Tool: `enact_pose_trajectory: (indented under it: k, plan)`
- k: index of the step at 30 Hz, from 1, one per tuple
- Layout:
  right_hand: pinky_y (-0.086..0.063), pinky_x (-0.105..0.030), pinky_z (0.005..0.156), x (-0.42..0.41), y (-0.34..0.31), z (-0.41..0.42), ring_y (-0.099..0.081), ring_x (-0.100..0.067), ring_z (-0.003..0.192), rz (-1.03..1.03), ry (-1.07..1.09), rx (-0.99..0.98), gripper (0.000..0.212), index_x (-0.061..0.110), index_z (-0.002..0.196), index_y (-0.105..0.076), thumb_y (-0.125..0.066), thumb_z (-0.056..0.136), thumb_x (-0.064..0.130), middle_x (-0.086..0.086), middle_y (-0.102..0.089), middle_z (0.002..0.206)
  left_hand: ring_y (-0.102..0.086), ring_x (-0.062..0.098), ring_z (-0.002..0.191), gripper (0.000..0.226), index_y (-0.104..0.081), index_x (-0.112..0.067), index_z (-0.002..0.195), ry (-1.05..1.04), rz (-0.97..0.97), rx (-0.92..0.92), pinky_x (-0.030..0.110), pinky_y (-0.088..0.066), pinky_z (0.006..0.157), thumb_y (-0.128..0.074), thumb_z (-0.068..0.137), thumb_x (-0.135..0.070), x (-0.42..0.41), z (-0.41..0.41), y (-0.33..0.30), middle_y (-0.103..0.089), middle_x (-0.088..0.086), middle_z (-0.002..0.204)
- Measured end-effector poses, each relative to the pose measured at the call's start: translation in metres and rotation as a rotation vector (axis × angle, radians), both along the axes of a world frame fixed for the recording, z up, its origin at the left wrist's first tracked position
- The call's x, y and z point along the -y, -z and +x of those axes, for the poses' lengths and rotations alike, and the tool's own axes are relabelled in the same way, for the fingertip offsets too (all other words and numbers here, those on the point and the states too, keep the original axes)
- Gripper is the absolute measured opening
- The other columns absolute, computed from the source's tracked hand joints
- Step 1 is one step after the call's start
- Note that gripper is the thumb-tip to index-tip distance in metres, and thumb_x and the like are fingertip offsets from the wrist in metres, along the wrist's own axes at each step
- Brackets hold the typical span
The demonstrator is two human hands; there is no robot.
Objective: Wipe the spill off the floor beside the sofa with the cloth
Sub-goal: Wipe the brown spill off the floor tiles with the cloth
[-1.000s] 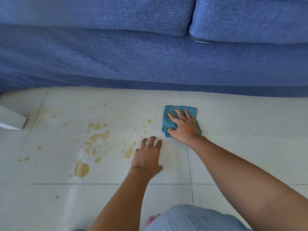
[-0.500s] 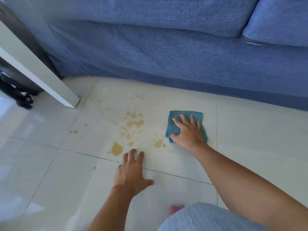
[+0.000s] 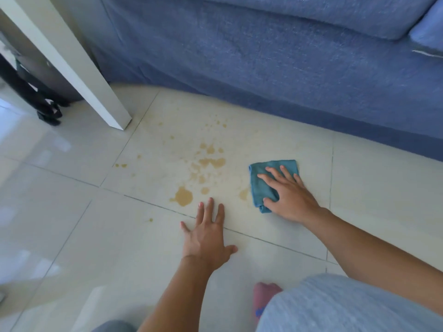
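A folded teal cloth (image 3: 262, 185) lies flat on the pale floor tiles, and my right hand (image 3: 291, 194) presses down on it with fingers spread and thumb hooked around its near edge. A brown spill (image 3: 211, 162) of blots and droplets spreads to the left of the cloth, with a bigger puddle (image 3: 183, 196) nearer me and a small blot (image 3: 244, 194) touching the cloth's left edge. My left hand (image 3: 207, 238) rests flat on the floor just below the puddle, fingers apart, holding nothing.
The blue sofa (image 3: 275, 61) runs along the back, its skirt reaching the floor. A white table leg (image 3: 96, 92) stands at the left of the spill, with black furniture feet (image 3: 46, 111) beyond it. My knee in light blue fabric (image 3: 335, 305) is at the bottom right.
The view has swung left, bringing the white table leg into sight. My right hand has slid the cloth left onto the edge of a blot. My left hand has planted flat, fingers spread.
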State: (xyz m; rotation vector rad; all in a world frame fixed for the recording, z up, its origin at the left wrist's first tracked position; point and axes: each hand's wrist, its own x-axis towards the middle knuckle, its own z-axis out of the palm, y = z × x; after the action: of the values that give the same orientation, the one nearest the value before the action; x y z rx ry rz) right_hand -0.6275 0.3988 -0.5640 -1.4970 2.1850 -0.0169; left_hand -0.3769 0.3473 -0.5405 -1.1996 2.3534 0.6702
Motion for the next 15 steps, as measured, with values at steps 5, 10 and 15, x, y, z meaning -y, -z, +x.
enact_pose_trajectory:
  k: [5, 10, 15]
  plan:
    - [0.001, -0.053, 0.124, 0.025, -0.002, 0.027, 0.005, -0.029, 0.156, -0.002, 0.025, -0.062, 0.073, 0.042, 0.159, -0.016, -0.046, 0.092, 0.052, 0.010, -0.003, 0.170, 0.023, 0.021, 0.149, 0.105, 0.013, -0.027, 0.156, 0.009, -0.029, -0.011, 0.068, -0.006, 0.115, -0.055, 0.085, -0.065, -0.002, 0.002, 0.004, 0.030, -0.004, 0.161]
    - [0.004, -0.047, 0.125, -0.011, 0.000, -0.002, 0.007, -0.020, 0.156, 0.003, 0.024, -0.048, 0.070, 0.045, 0.158, -0.014, -0.043, 0.095, 0.057, 0.015, -0.004, 0.169, 0.022, 0.021, 0.150, 0.105, 0.013, -0.029, 0.156, -0.001, -0.042, -0.033, 0.069, -0.005, 0.115, -0.054, 0.084, -0.066, -0.004, 0.006, 0.006, 0.029, -0.006, 0.161]
    - [-0.004, -0.055, 0.124, 0.016, -0.002, 0.022, 0.000, -0.030, 0.156, -0.008, -0.052, -0.094, 0.073, 0.043, 0.158, -0.019, -0.044, 0.090, 0.051, 0.009, -0.007, 0.170, 0.022, 0.021, 0.150, 0.105, 0.012, -0.028, 0.156, -0.003, -0.050, -0.041, 0.069, -0.004, 0.115, -0.054, 0.083, -0.067, -0.005, 0.005, 0.007, 0.028, -0.005, 0.161]
